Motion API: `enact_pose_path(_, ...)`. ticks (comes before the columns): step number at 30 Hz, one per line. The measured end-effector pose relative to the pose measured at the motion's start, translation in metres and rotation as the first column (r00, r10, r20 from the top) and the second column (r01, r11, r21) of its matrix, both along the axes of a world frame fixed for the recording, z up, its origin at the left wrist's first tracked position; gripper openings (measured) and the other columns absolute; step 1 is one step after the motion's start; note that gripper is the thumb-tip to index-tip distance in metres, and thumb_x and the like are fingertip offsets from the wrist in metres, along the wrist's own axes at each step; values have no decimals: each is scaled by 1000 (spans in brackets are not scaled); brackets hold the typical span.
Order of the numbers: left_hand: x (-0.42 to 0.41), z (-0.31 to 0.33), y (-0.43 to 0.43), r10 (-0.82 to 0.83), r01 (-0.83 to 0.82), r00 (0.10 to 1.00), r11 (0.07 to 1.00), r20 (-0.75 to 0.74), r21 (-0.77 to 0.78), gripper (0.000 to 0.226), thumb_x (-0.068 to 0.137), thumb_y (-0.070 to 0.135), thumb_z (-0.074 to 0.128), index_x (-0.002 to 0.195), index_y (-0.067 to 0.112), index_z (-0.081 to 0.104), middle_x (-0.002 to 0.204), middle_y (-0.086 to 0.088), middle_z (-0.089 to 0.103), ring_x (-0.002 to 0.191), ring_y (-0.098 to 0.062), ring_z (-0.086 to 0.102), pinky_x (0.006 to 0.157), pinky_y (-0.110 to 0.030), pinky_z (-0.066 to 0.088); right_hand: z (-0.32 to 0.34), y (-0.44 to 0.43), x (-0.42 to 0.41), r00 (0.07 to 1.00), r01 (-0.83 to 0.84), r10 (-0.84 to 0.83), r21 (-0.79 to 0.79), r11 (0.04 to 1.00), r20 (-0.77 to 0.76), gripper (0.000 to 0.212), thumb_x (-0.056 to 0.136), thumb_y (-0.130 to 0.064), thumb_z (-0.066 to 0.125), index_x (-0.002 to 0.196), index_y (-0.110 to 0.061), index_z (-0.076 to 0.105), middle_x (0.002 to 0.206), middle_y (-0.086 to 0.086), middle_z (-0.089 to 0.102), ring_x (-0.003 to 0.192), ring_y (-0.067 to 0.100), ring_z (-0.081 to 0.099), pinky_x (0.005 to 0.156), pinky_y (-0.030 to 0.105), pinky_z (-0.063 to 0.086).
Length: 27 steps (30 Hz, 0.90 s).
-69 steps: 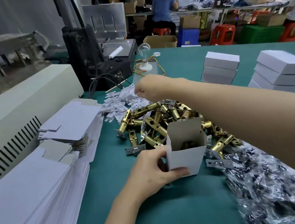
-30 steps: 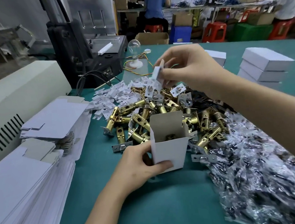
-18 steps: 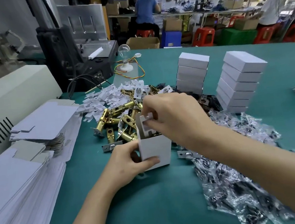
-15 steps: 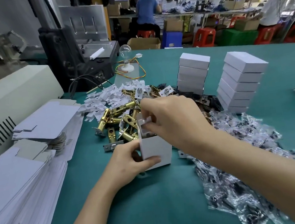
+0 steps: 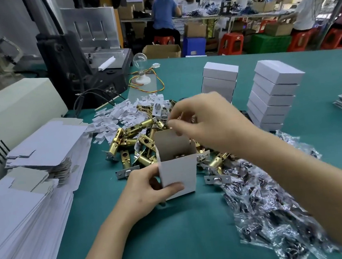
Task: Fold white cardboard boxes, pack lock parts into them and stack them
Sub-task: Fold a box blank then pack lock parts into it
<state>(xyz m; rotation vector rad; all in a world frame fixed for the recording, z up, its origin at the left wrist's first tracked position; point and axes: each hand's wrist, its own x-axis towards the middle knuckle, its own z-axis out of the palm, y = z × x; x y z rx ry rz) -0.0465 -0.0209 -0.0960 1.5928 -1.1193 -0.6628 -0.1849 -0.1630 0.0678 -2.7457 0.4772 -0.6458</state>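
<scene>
Hands are meeting at one open box [image 5: 178,171] in the head view, the only view there is. The box is standing up tall on the table [image 5: 178,235]. Its long side is going up and down, and its open top is facing up. The left hand [image 5: 145,189] is gripping it low down, with the thumb lying across the front. The right hand [image 5: 207,121] is hanging right above the open top, by the tall back flap, so it is the nearer hand for the top flaps. Its fingers [image 5: 175,126] are curling in close together, but I cannot tell if they are pinching anything. A brass part [image 5: 177,156] is lying down inside the box. The pile of brass lock parts [image 5: 133,140] is lying just past the left hand and under the right one. Two stacks of closed boxes [image 5: 274,94] are standing beyond the right hand. I think closing the top is coming next.
</scene>
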Motion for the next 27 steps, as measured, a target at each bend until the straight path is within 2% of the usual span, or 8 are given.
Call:
enact_pose_path(3,0,-2,0,-15,15,1000,1000,5,6,51,71,59,87,119,49,73,104,9,78,71,-11,72,59,-28,60,0,-64,6,961,247,-254,69,967,114,17,97,-32,61,98,-24,77,83,-9,73,83,17,70,77,41,59)
enact_pose_path(6,0,-3,0,-14,14,1000,1000,20,3,47,71,56,87,116,50,74,106,11,79,83,-16,75,65,-35,63,-23,-130,5,879,439,-433,-16,898,-199,22,99,-26,60,108,-16,77,105,3,76,101,27,69,89,42,58)
enact_pose_path(9,1,-3,-2,-15,15,999,1000,38,6,47,71,56,87,116,51,74,107,12,79,89,-19,76,73,-39,65,-50,-161,4,818,418,-387,-22,908,-425,27,100,-28,63,118,-11,75,118,9,74,106,27,68,97,44,56)
enact_pose_path(12,1,-3,-3,-23,22,999,1000,38,5,48,71,56,88,117,53,73,108,14,79,88,-18,76,72,-37,65,-63,-166,16,870,332,-300,16,943,-392,37,100,-32,64,130,-11,67,126,9,71,113,27,66,102,40,53)
enact_pose_path(16,0,-2,-2,-20,20,999,1000,42,-3,47,73,56,87,117,52,73,107,13,79,86,-16,76,72,-32,64,-72,-167,39,870,293,-271,-9,956,-412,44,102,-19,59,145,-14,56,141,11,62,126,33,59,106,43,49)
enact_pose_path(21,-1,-1,-1,-25,25,999,1000,30,1,46,73,55,87,117,52,73,106,13,79,84,-10,75,71,-26,61,-81,-188,33,788,419,-413,-94,903,-456,41,93,-2,51,132,-10,63,127,16,67,113,36,62,93,46,57)
enact_pose_path(24,-1,0,-2,-21,21,1000,1000,15,2,46,72,54,88,115,54,73,106,12,79,81,-9,74,69,-25,59,-87,-197,27,745,396,-353,-51,917,-566,51,98,-11,63,148,-12,52,143,13,59,126,34,57,103,39,49)
enact_pose_path(27,-2,2,-3,-24,24,1000,1000,5,-1,45,72,53,87,114,55,73,106,13,79,80,-6,73,67,-21,57,-88,-204,24,787,357,-319,-31,933,-529,50,93,-14,74,141,-14,59,138,10,63,124,31,60,101,39,50)
